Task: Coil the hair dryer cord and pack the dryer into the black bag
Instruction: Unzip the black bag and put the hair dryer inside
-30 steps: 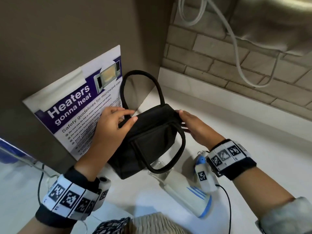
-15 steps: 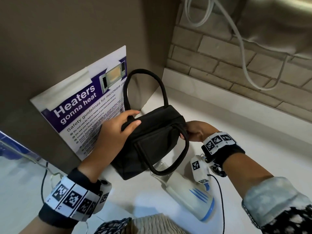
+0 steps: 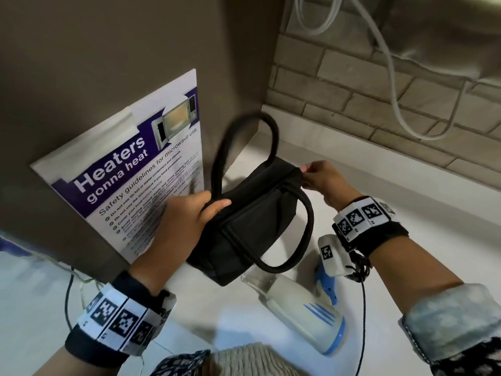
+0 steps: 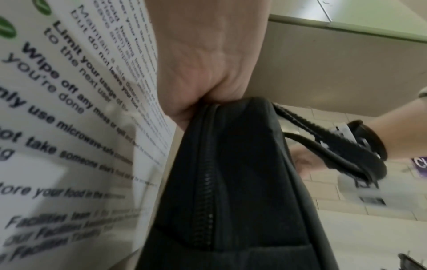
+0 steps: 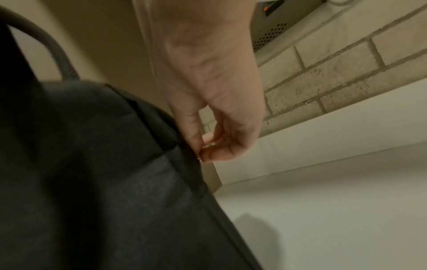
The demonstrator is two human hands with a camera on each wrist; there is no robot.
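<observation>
The black bag [image 3: 252, 221] is held just above the white counter, zipper side up and closed. My left hand [image 3: 189, 218] grips its left top end, thumb over the fabric; the left wrist view shows the same hand [image 4: 196, 82] clamped above the zipper [image 4: 205, 182]. My right hand [image 3: 317, 177] pinches the bag's right top corner, and its fingertips [image 5: 208, 151] sit on the seam of the bag [image 5: 92, 164]. The white and blue hair dryer [image 3: 306, 318] lies on the counter below the bag. Its thin black cord [image 3: 363, 321] trails toward me.
A "Heaters gonna heat" poster [image 3: 130, 172] hangs on the brown panel at the left. A brick wall [image 3: 379, 104] with a hanging white cable [image 3: 393, 77] stands behind the counter [image 3: 406, 253]. Another dark cable [image 3: 67, 289] runs at the lower left.
My right hand has come up from behind the bag's right end to pinch its top corner. The bag has tilted and its far handle has swung.
</observation>
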